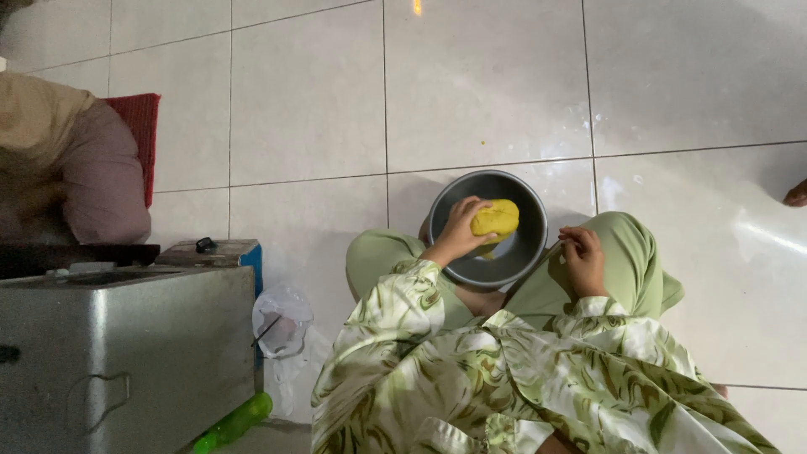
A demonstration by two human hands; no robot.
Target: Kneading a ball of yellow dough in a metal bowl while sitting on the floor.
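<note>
Left hand hides part of the yellow dough; metal box, lower left, is cut off by the frame edge.

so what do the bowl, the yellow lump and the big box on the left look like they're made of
The bowl looks like metal with a dull grey finish: thin rim, soft sheen inside. The yellow lump under the left hand looks like soft, matte dough, though that is not certain. The big box appears to be brushed sheet metal, going by its silvery reflective face and pressed handle.
</note>
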